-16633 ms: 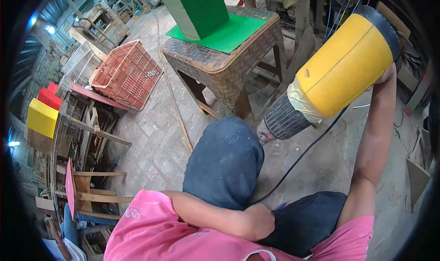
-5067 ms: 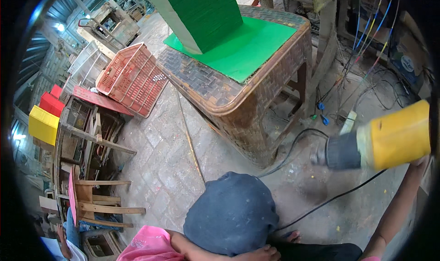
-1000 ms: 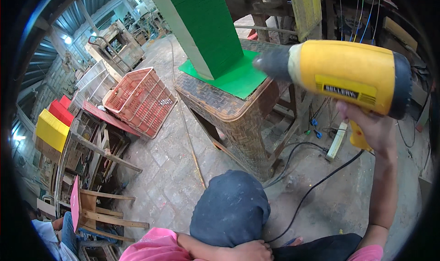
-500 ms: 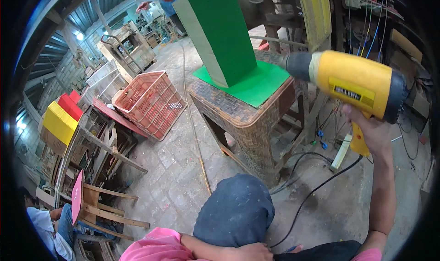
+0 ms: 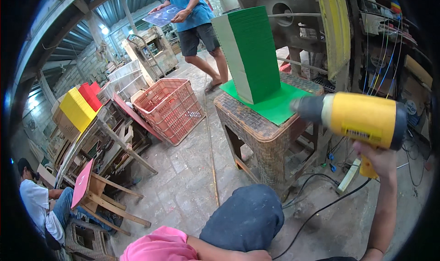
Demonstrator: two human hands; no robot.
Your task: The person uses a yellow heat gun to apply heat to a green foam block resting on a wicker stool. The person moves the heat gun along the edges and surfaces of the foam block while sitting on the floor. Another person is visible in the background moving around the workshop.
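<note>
My right hand (image 5: 378, 159) is wrapped around the handle of a yellow heat gun (image 5: 362, 116) with a black nozzle and a dark rear end. Its nozzle points left, toward a green sheet (image 5: 275, 109) lying on a woven stool (image 5: 247, 128). On that sheet stands a tall block of stacked green sheets (image 5: 254, 54) with a pale grey side. The nozzle tip overlaps the sheet's right edge in view; contact cannot be made out. At the lower edge, my left hand (image 5: 255, 255) rests by my knee; its fingers are hidden and nothing shows in it.
A red plastic crate (image 5: 172, 109) stands left of the stool. Farther left are yellow sheets (image 5: 79, 114) and a wooden chair with a pink top (image 5: 83, 182). A black cord (image 5: 321, 215) crosses the floor. One person (image 5: 185, 13) carries a flat panel; another (image 5: 36, 197) sits left.
The view has shifted, so the stool and green block appear lower and farther right. The heat gun appears lower, still in my right hand. The person at the back shows more fully.
</note>
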